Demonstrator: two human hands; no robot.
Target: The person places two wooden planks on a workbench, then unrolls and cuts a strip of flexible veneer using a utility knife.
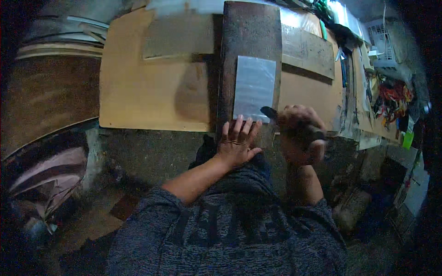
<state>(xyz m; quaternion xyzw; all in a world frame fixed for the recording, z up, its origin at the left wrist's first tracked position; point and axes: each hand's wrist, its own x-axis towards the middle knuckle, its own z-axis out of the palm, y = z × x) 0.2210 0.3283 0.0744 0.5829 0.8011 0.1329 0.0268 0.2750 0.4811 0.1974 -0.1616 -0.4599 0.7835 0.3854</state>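
Note:
A translucent, whitish rectangular plastic sheet [254, 87] lies on a long dark board [251, 27]. My left hand [235, 146] is open, fingers spread, with its fingertips pressing the near edge of the sheet. To its right, my right hand [301, 131] is closed round a dark hand tool [269, 112]. The tool's dark pointed end juts out to the left, over the sheet's near right corner. Motion blur and the fingers hide the rest of the tool, so its exact kind does not show.
Under the dark board is a tan tabletop [138, 96]. Flat boards lie on both sides, one grey-brown [179, 39] and one beside it on the right [308, 51]. Coloured clutter [393, 99] and a white crate [382, 39] are at far right. A brown panel [50, 92] stands left.

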